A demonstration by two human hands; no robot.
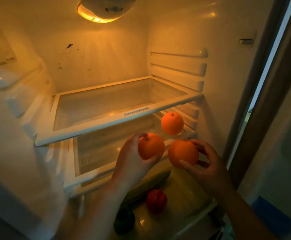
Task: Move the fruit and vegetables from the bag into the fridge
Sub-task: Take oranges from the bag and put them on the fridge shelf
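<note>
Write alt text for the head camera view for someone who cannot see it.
Inside a lit open fridge, the left hand holds one orange and the right hand holds a second orange, both at the front of the middle shelf, where a third orange sits near the right wall. Below lie a red bell pepper and a dark green vegetable.

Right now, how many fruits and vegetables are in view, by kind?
Oranges: 3 (left-hand orange, right-hand orange, shelf orange)
Red bell pepper: 1
Green pepper: 1
Long yellow-green vegetable: 1
Total: 6
</note>
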